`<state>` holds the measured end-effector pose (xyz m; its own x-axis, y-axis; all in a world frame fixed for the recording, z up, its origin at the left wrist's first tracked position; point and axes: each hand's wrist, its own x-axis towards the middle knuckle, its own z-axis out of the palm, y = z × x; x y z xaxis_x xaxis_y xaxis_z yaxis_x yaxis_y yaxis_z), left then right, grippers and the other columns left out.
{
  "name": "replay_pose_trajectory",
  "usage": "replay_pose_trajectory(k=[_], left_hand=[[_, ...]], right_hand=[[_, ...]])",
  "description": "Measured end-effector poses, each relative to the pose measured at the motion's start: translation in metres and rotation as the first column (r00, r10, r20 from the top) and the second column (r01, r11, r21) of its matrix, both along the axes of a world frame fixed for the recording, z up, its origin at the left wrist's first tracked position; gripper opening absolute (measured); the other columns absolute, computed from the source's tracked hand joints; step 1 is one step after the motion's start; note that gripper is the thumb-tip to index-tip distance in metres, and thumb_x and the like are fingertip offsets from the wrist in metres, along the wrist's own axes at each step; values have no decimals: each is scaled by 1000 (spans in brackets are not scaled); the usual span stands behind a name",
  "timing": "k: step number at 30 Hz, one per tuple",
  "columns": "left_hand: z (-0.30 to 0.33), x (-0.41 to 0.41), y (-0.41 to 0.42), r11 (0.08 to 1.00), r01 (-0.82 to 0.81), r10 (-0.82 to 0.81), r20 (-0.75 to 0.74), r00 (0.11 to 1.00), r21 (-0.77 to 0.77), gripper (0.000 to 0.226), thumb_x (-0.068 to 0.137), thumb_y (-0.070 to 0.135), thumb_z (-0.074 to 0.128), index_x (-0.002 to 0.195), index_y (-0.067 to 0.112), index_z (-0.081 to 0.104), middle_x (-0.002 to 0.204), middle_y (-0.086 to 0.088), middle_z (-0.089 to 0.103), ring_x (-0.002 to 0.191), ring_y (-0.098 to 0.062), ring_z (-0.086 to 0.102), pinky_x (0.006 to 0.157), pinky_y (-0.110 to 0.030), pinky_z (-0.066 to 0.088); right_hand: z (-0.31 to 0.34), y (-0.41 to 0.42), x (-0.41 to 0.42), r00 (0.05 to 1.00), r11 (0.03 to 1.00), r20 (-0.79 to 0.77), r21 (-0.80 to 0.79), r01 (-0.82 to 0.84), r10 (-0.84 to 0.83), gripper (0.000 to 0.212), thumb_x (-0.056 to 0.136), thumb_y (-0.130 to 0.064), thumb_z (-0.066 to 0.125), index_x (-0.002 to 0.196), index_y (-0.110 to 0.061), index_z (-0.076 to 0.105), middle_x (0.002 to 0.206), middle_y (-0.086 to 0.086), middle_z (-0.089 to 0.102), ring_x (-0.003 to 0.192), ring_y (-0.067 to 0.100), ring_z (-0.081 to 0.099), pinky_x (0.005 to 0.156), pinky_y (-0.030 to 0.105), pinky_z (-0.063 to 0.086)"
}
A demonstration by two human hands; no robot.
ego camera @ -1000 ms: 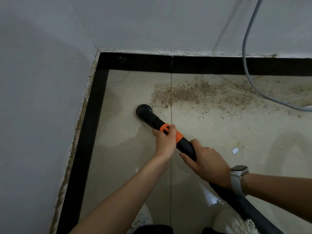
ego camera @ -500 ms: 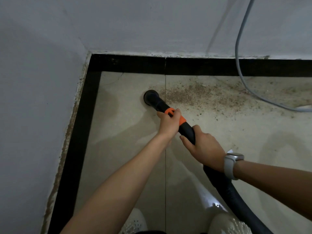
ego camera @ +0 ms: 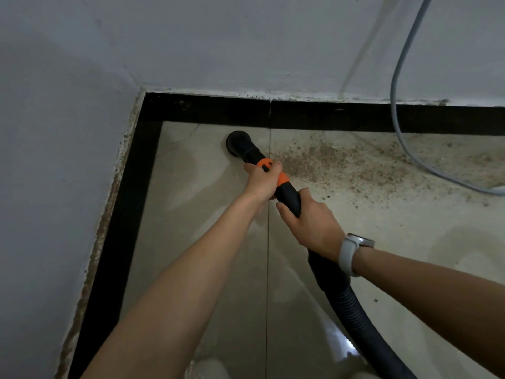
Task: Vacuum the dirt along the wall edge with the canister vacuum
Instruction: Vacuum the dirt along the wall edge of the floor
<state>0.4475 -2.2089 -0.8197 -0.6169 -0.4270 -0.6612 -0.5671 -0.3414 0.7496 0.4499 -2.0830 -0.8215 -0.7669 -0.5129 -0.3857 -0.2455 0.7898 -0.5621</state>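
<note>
Now that the nozzle [ego camera: 239, 142] has moved up beside the skirting [ego camera: 207, 110], centre frame, my left hand [ego camera: 261, 181] and right hand [ego camera: 310, 225] both grip the wand; dirt [ego camera: 341, 162] remains right, next sweep rightward.

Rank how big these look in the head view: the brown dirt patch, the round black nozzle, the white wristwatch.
1. Brown dirt patch, clearly largest.
2. Round black nozzle and white wristwatch: similar; the watch is nearer the camera, so unranked.

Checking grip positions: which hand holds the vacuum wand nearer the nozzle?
The left hand, gripping at the orange collar; the right hand holds farther back.
</note>
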Motion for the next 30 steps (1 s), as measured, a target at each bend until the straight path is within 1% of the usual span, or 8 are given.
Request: replay_pose_trajectory(k=[5, 9, 12, 17, 20, 25, 28, 30], left_hand=[[-4, 33, 11, 994, -97, 98, 36, 994, -46, 60, 97, 29, 48, 139, 4, 14, 88, -1, 50, 81, -17, 55, 84, -41, 51], [-5, 58, 22, 990, -122, 126, 51, 991, -69, 59, 97, 30, 47, 139, 3, 15, 88, 0, 49, 86, -18, 56, 88, -42, 52], [-5, 70, 32, 990, -121, 125, 53, 991, -71, 62, 97, 31, 48, 141, 3, 13, 90, 2, 50, 89, -19, 57, 92, -44, 51], [-2, 80, 47, 992, -116, 119, 61, 991, -59, 55, 97, 31, 47, 136, 4, 18, 87, 2, 50, 78, -11, 55, 73, -32, 50], [3, 80, 55, 997, -77, 78, 65, 995, -15, 59, 97, 32, 47, 138, 4, 15, 91, 0, 50, 84, -15, 57, 77, -34, 52], [8, 84, 77, 999, -51, 50, 80, 996, 5, 60, 98, 32, 46, 139, 4, 14, 90, 0, 50, 90, -19, 57, 90, -41, 52], [5, 95, 91, 998, -69, 69, 90, 994, 1, 58, 98, 32, 47, 138, 4, 16, 90, -2, 52, 89, -19, 59, 89, -42, 53], [4, 102, 97, 997, -76, 75, 86, 994, 6, 55, 98, 31, 47, 137, 5, 17, 90, -2, 52, 86, -17, 59, 80, -37, 55]], right_hand=[[3, 13, 23, 996, 996, 12, -10, -92, 92, 31, 91, -46, 50, 92, -17, 38, 63, -4, 49, 53, 21, 50, 46, 31, 35], [5, 24, 42, 988, 988, -10, 21, -154, 154, 31, 92, -46, 49, 93, -18, 36, 62, -7, 43, 56, 23, 47, 48, 32, 27], [8, 36, 51, 984, 982, -15, 53, -179, 180, 31, 92, -48, 48, 95, -20, 36, 67, -4, 46, 64, 26, 55, 51, 31, 30], [11, 51, 60, 980, 978, -42, 86, -189, 193, 32, 92, -50, 47, 93, -21, 33, 64, -6, 43, 66, 27, 56, 49, 31, 27], [13, 62, 62, 984, 983, -40, 79, -167, 171, 32, 92, -50, 47, 91, -21, 33, 62, -7, 42, 59, 24, 50, 45, 27, 26], [18, 85, 65, 988, 985, -14, 83, -152, 153, 32, 90, -50, 49, 91, -21, 35, 67, -2, 47, 70, 30, 59, 55, 32, 33], [18, 98, 71, 984, 978, 13, 105, -178, 177, 33, 90, -50, 49, 98, -19, 41, 69, -2, 50, 70, 27, 60, 56, 32, 36], [17, 105, 77, 982, 976, 4, 113, -188, 189, 32, 90, -51, 48, 98, -20, 41, 68, -4, 49, 68, 24, 60, 55, 30, 34]])
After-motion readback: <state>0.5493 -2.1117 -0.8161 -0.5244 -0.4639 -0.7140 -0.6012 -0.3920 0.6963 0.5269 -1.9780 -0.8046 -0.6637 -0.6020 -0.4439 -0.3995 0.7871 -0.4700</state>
